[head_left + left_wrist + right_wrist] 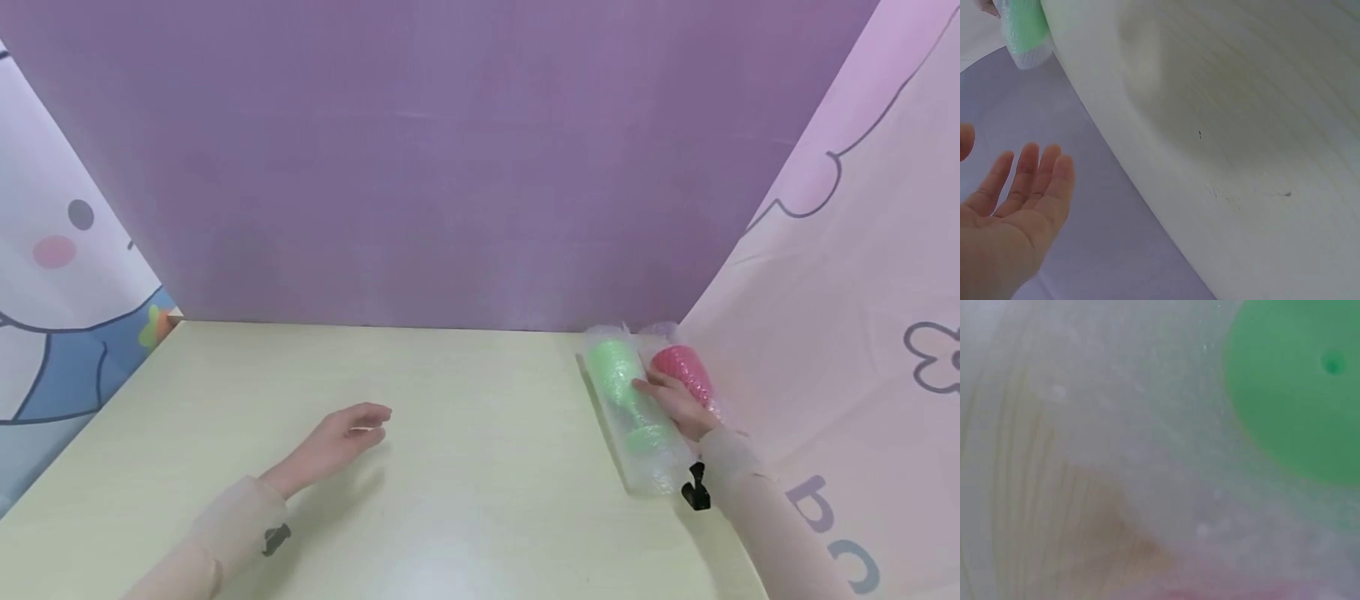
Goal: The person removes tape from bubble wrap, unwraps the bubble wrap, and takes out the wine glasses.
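Two cylinders in clear bubble wrap lie side by side at the table's right edge: a green wrapped cylinder point(618, 375) and a pink-red wrapped cylinder point(684, 367). My right hand point(682, 408) holds the green one from its right side, thumb over the wrap; the other fingers reach down between the two and are partly hidden. Seen close in the right wrist view, the green cylinder's round end point(1285, 394) has a small dimple, with blurred wrap around it. My left hand point(337, 442) hovers over the table, fingers relaxed and nothing in them.
The pale table point(465, 467) ends at a purple backdrop point(450, 183). A printed cloth hanging point(825, 333) stands close beside the wrapped cylinders on the right, and another printed cloth point(67, 275) borders the left. Both wrists carry small black mounts.
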The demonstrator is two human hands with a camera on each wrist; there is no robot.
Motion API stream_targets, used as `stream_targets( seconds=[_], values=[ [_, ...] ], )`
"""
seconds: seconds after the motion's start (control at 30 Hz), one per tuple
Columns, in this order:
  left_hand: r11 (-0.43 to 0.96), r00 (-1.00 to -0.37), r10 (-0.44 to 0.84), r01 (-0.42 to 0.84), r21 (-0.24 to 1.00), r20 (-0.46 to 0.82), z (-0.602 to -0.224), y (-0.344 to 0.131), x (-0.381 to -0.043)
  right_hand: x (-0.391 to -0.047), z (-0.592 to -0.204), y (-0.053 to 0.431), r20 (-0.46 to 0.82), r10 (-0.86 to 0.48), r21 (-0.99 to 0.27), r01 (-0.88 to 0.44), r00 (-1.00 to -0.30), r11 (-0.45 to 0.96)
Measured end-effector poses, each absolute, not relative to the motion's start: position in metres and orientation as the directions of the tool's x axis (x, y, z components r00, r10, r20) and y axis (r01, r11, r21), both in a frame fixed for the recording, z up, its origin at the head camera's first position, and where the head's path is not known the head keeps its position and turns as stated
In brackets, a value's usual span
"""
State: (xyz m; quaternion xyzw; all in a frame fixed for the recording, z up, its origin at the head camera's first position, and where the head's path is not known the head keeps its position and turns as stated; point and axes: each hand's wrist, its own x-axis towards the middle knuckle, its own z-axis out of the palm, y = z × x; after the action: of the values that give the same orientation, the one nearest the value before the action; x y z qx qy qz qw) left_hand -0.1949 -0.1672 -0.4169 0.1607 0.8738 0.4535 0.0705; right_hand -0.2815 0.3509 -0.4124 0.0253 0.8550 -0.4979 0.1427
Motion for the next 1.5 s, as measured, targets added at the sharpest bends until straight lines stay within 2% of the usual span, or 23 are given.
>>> stream_targets(
  seconds=[0.13,0.37,0.9,1.23,1.5],
  values=[
    [0.526,-0.936,0.349,0.229,0.819,0.037,-0.417,-0.164,-0.196,-0.282,-0.414,0.346,-0.266,-0.106,-0.855,0.183,-0.958,0.485],
    [0.551,-0.949,0.313,0.209,0.808,0.032,-0.417,-0.159,-0.195,-0.279,-0.413,0.329,-0.303,-0.051,-0.778,0.216,-0.952,0.59],
    [0.463,-0.965,0.264,0.128,0.877,0.001,-0.426,-0.141,-0.202,-0.268,-0.408,0.278,-0.317,-0.091,-0.797,0.213,-0.944,0.566],
    [0.458,-0.964,0.261,0.083,0.885,-0.045,-0.431,-0.096,-0.217,-0.26,-0.415,0.242,-0.263,-0.102,-0.821,0.167,-0.959,0.545],
    [0.469,-0.92,0.373,0.074,0.88,-0.122,-0.431,-0.049,-0.23,-0.253,-0.418,0.21,-0.234,-0.088,-0.829,0.151,-0.968,0.538]
  ],
)
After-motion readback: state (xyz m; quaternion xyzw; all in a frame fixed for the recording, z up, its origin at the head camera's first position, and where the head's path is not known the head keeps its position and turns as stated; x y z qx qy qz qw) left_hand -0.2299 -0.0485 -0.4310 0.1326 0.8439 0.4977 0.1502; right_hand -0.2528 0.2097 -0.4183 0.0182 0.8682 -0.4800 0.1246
